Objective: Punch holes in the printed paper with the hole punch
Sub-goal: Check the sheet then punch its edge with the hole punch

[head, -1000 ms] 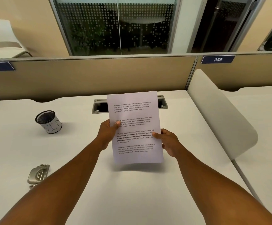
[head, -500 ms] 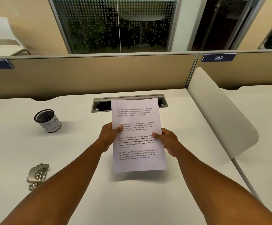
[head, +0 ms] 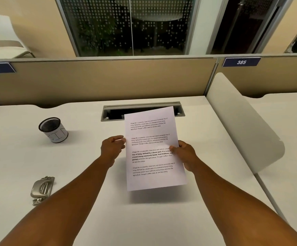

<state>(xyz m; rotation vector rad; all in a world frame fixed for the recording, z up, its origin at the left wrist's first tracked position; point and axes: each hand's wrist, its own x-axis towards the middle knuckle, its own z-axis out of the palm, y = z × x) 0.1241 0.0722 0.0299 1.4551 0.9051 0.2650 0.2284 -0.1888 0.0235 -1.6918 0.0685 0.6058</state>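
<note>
Two bare hands hold a printed paper above a white worktop, with the punching step not yet begun. The right hand pinches the sheet's right edge, thumb on the printed face and fingers closed behind it. The left hand sits at the sheet's left edge with its fingers loosely curled; whether they actually grip the paper cannot be told from this angle. The sheet is thin, flat and rectangular, carrying four short blocks of black text, and it casts a soft shadow on the worktop below, so it appears lifted clear of the surface.

The hole punch, a small brushed-metal tool with a rounded lever, lies well apart to the left, near the left forearm, untouched. A black mesh cup wrapped in white paper stands farther back on the left. Behind the sheet, a grey cable slot is set into the smooth worktop.

The next move likely calls for one hand to keep the paper while the other fetches the punch, then for one edge to be fed squarely into its slot.
</note>
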